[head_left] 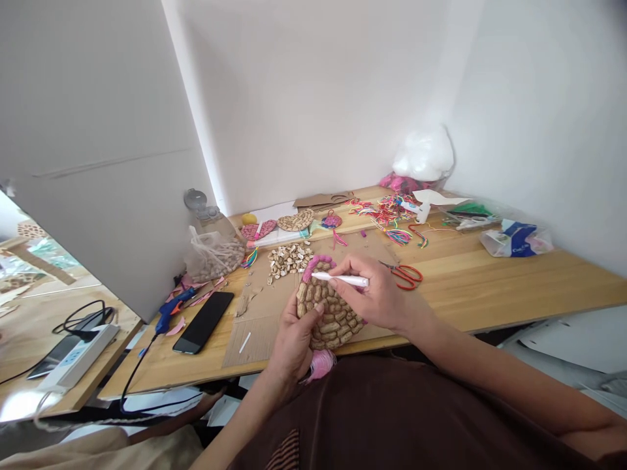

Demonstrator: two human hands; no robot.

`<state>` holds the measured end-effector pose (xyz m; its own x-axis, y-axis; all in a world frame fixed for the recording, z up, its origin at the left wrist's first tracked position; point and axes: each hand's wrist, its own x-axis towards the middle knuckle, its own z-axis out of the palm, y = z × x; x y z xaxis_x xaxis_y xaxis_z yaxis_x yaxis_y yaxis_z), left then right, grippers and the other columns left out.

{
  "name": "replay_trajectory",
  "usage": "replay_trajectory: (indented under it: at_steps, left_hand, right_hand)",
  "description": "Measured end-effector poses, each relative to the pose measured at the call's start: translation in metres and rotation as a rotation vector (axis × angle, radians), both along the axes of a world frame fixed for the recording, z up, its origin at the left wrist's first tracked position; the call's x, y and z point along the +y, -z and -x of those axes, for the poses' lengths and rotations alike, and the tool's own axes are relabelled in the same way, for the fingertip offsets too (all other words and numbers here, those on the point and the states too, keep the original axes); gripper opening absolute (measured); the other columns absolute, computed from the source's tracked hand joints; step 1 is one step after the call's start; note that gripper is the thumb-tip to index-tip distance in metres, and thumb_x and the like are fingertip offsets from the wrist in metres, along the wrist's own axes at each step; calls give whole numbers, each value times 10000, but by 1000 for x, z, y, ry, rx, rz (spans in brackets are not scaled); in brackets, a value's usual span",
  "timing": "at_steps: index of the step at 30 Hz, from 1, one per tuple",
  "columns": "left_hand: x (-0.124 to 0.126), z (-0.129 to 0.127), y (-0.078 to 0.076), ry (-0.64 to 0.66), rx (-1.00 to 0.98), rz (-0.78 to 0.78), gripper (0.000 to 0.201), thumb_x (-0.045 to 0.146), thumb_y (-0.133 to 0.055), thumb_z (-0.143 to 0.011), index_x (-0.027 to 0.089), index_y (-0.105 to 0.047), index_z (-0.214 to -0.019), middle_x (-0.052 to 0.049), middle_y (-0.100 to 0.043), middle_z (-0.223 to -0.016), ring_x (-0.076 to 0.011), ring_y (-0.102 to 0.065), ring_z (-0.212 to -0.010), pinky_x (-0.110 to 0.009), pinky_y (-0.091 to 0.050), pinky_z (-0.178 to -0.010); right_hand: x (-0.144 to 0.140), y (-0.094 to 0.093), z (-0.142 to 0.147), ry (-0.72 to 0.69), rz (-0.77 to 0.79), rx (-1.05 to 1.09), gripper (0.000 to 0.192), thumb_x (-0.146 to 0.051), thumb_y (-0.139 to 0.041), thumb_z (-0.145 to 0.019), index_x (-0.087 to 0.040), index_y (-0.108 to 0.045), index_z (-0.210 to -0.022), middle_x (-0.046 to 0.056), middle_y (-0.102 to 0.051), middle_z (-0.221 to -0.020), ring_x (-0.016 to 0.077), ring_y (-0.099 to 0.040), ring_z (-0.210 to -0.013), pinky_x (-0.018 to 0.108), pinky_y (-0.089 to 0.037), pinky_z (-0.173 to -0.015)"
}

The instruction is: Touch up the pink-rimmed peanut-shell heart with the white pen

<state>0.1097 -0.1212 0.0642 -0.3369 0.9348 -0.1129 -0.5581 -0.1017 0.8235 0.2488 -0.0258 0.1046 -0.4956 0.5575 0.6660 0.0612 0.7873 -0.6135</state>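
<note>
Peanut-shell disc (329, 314) gripped by left fingers (313, 312), right fingers (349, 266) gripping pen (340, 279); bag (213, 253) holds shells.

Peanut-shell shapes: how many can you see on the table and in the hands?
3. One peanut-shell disc held in the left hand; a tan one and a pink one at the back. Others may be hidden.

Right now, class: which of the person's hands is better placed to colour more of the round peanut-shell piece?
The right hand: it holds the white marker pen, tip at the pink-coloured rim of the round peanut-shell piece. The left hand is busy gripping that piece from below.
</note>
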Motion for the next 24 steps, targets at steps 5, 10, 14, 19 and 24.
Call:
replay_trajectory:
  at_steps: [5, 10, 14, 19, 24]
  left_hand:
    - [1, 0, 2, -2, 37, -22, 616, 169, -783, -764, 275, -572, -1333, -72, -734, -1178, -250, -704, -1080, -398, -566, -967]
    - [2, 0, 2, -2, 78, -24, 631, 197, -790, -762, 277, -563, -1345, -72, -731, -1183, -255, -716, -1047, -415, -573, -957]
    - [2, -1, 0, 3, 80, -26, 647, 210, -794, -764, 286, -548, -1358, -78, -719, -1217, -261, -709, -1068, -410, -579, -943]
    - [3, 0, 0, 3, 94, -29, 659, 211, -790, -763, 284, -540, -1368, -79, -710, -1239, -266, -699, -1092, -407, -578, -946]
    - [4, 0, 0, 11, 105, -46, 647, 207, -787, -778, 281, -538, -1370, -75, -710, -1240, -267, -679, -1139, -398, -571, -958]
  right_hand:
    - [-5, 0, 1, 25, -130, -8, 70, -158, -653, -848, -209, -623, -887, 8, -663, -831, 177, -589, -828, 353, -426, -827]
    - [-6, -1, 1, 39, -144, 5, 72, -157, -640, -858, -212, -599, -879, 4, -660, -828, 178, -593, -836, 355, -425, -838]
    - [-7, -4, 0, 28, -189, -20, 109, -117, -636, -831, -216, -611, -869, -3, -666, -808, 175, -594, -825, 356, -414, -851]
    - [-6, -5, 0, 52, -190, -7, 87, -145, -621, -853, -219, -609, -897, 16, -682, -860, 190, -599, -859, 357, -422, -836]
    - [-9, -6, 1, 45, -247, -37, 88, -130, -619, -845, -214, -598, -859, 3, -661, -795, 174, -593, -813, 346, -398, -808]
